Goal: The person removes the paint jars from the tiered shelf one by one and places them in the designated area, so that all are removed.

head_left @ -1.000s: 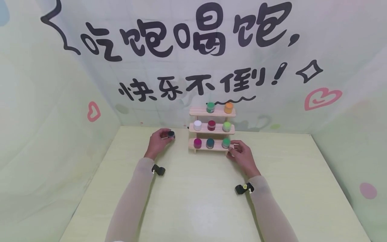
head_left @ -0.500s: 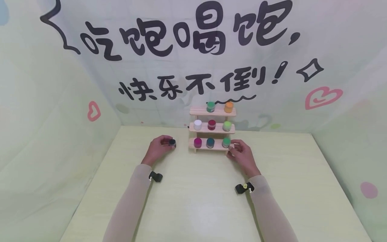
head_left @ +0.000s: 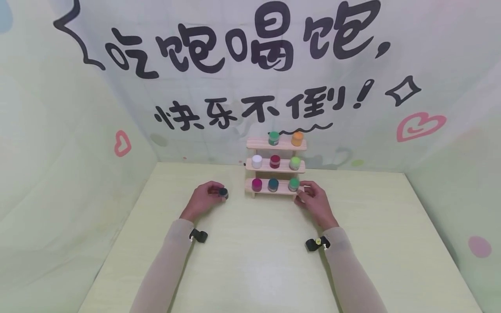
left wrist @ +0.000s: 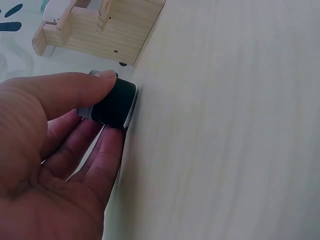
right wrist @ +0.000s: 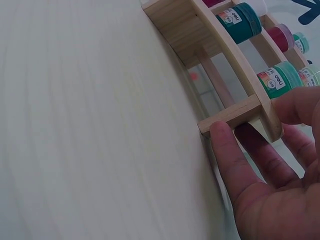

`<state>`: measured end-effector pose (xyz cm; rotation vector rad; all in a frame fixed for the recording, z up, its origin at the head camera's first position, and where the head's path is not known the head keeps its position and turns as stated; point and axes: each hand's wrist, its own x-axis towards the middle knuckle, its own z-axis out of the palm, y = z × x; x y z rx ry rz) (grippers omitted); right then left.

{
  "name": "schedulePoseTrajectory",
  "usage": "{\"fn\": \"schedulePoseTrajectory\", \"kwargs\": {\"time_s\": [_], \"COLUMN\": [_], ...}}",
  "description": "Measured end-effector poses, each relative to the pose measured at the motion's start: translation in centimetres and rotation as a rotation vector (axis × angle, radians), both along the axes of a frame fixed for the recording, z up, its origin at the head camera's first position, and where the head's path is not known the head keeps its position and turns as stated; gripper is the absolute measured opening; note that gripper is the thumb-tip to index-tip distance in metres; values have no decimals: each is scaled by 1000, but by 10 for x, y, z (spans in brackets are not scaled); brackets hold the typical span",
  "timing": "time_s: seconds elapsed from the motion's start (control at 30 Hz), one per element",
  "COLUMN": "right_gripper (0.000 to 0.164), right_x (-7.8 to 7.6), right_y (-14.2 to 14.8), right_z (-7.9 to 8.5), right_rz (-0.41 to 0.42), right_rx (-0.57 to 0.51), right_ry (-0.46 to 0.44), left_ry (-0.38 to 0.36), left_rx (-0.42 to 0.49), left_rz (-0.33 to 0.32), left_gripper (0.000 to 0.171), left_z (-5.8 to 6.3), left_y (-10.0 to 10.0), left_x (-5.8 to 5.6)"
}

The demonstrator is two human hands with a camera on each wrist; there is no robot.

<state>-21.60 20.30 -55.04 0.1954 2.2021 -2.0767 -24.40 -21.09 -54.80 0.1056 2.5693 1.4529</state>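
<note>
My left hand [head_left: 202, 200] pinches a small dark paint jar [head_left: 223, 193] between thumb and fingers, left of the wooden tiered rack [head_left: 250, 190]. In the left wrist view the dark jar [left wrist: 117, 102] is tilted close over the table, its far side partly hidden by the thumb. With its thumb at the end of the bottom shelf and fingertips at the leg, my right hand [head_left: 317, 202] grips the rack's right end. Beside that thumb stands a green paint jar [right wrist: 280, 80] with a label.
The rack's three tiers carry several paint jars: a magenta jar [head_left: 256, 185] and teal jar [head_left: 273, 185] low, a white jar [head_left: 256, 161] and dark red jar [head_left: 275, 161] midway, an orange jar [head_left: 297, 138] on top. A printed cloth [head_left: 219, 143] hangs behind the table [head_left: 254, 261].
My left hand has moved toward me with the dark paint jar, from near the table's back edge to level with the bottom shelf. The right hand stays at the rack.
</note>
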Motion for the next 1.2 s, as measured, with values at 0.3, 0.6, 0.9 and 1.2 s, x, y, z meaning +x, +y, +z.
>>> {"fn": "schedulePoseTrajectory", "kwargs": {"time_s": [0.3,0.6,0.9,1.2], "right_gripper": [40,39,36,38], "right_x": [1,1,2,1], "right_y": [-1,-1,0,1], "right_z": [0,-2,-1,0], "right_rz": [9,15,7,6], "right_rx": [3,-9,-8,-6], "right_ry": [-8,1,-2,1], "left_ry": [16,15,6,129], "left_rx": [-4,25,121,137], "left_rz": [7,-18,15,79], "left_gripper": [42,48,57,46], "left_z": [-1,1,12,31], "left_y": [0,-2,-8,-3], "left_x": [4,3,-3,-14]}}
